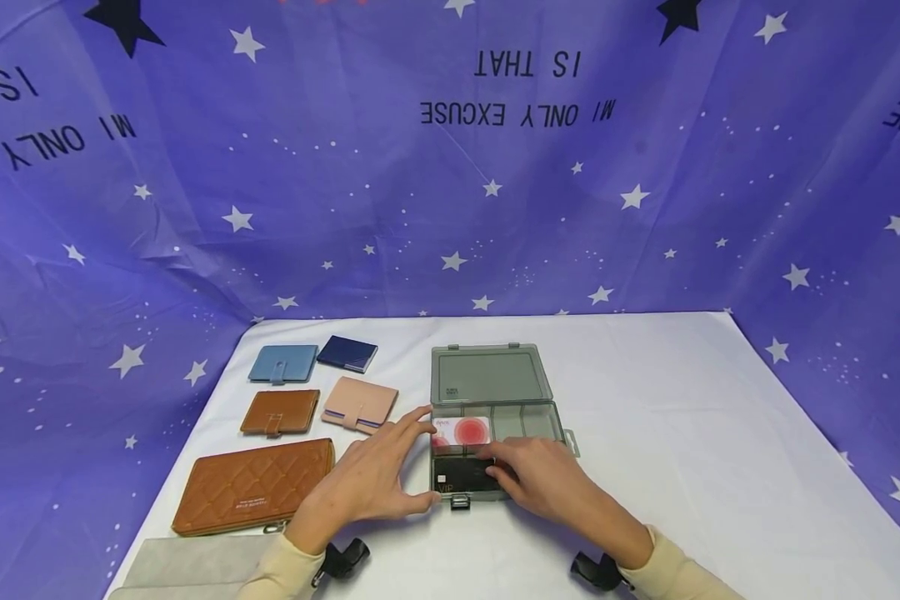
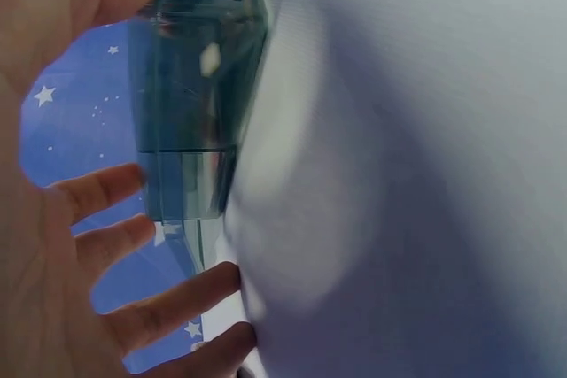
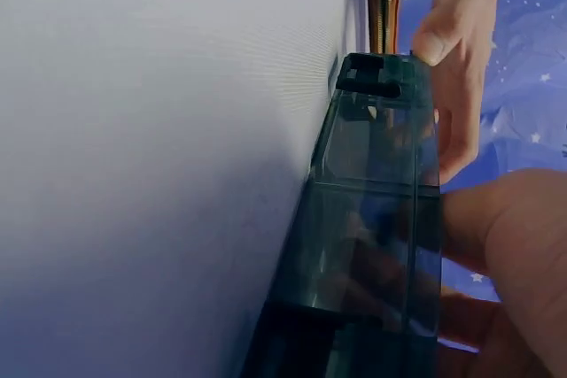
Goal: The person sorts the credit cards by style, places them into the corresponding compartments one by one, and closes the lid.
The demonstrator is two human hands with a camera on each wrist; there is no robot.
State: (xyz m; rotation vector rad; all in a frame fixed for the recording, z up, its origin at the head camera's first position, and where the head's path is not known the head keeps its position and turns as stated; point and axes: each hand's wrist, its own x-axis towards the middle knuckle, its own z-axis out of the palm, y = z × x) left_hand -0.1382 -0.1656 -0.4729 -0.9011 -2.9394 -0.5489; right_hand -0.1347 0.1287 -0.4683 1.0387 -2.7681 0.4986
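A translucent grey-green plastic organizer box point(image 1: 450, 497) lies on the table with its lid point(image 1: 491, 373) folded back. Inside, a white card with red circles point(image 1: 471, 431) sits in the rear row, and a black card marked VIP point(image 1: 461, 477) in the front row. My right hand point(image 1: 543, 477) reaches over the front wall and pinches the black card's right end; its fingertips are partly hidden. My left hand point(image 1: 371, 475) is at the box's left side, thumb touching the front corner. In the left wrist view, that hand's fingers point(image 2: 177, 307) are spread and loosely extended.
Left of the box lie a blue wallet point(image 1: 283, 363), a navy card holder point(image 1: 348, 353), a small brown wallet point(image 1: 280, 412), a pink wallet point(image 1: 360, 403), and a long quilted brown wallet point(image 1: 255, 487). A grey flat item point(image 1: 195, 562) sits at the front left. A purple starry cloth point(image 1: 450, 208) hangs behind.
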